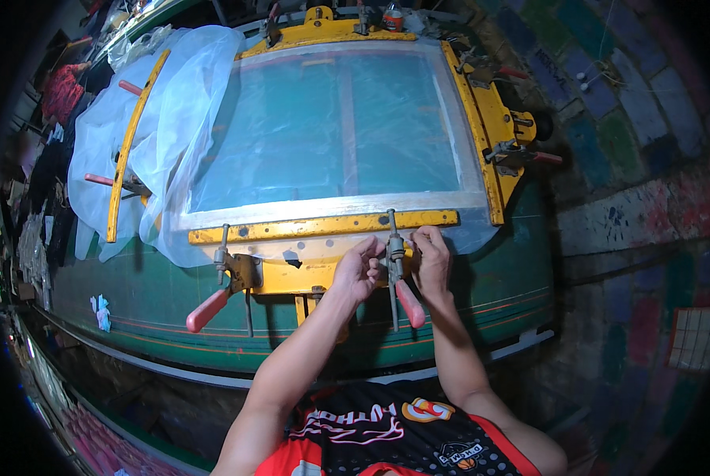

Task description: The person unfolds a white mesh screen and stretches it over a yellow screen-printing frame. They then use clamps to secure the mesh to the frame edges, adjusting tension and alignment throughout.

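A sheet of thin white mesh (291,127) is spread over a pale rectangular frame (339,208) on a green table. A yellow clamp bar (323,227) lies across the mesh along the near side. My left hand (360,272) is closed just left of the right-hand toggle clamp (396,254), its fingers curled at the bar's near edge. On the clamp's other side my right hand (432,260) is also closed, its fingertips bent against the bar. What either hand pinches is hidden. The clamp's red handle (409,303) points toward me, between my wrists.
Another toggle clamp with a red handle (207,310) stands at the near left. Yellow clamp bars sit at the far side (323,36) and the right side (474,131). The left bar (137,147) lies over bunched loose mesh (188,87). A bottle (393,17) stands at the back.
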The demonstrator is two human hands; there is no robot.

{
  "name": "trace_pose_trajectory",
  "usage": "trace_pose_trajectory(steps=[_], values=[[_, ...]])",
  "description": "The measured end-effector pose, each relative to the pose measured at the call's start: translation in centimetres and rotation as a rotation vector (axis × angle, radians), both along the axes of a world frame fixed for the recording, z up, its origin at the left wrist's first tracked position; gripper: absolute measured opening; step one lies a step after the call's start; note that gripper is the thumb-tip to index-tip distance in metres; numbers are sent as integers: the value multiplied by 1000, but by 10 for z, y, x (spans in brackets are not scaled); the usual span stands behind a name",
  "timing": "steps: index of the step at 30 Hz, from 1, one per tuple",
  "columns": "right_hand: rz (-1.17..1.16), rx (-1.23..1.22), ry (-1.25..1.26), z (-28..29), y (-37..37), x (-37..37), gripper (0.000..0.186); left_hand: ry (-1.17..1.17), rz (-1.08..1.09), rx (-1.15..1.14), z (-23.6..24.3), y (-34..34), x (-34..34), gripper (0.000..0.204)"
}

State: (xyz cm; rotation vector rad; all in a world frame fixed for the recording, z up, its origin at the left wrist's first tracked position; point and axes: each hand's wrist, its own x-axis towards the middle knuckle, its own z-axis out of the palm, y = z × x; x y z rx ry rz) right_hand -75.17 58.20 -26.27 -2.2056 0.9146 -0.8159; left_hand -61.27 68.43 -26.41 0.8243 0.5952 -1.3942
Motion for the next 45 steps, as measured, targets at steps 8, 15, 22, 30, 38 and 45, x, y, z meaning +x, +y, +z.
trace_pose_trajectory(steps=[8, 15, 22, 30, 38, 45], values=[[20, -106, 7, 0, -4, 5, 15, -224, -28, 57, 4, 8, -9, 16], [-7, 17, -1, -1, 2, 7, 13, -198, -100, 60, 20, 20, -9, 14], [7, -24, 23, 1, 2, 3, 12, -355, -17, 159, 14, 13, 8, 19], [-1, 15, 36, -1, 3, 4, 14, -329, 81, 186, 8, 26, -3, 19], [4, -18, 31, 6, 6, 1, 13, -422, 110, 193, 19, 11, -5, 15], [17, 21, 14, 0, 4, 1, 10, -447, 192, 166, 2, 22, -15, 16]])
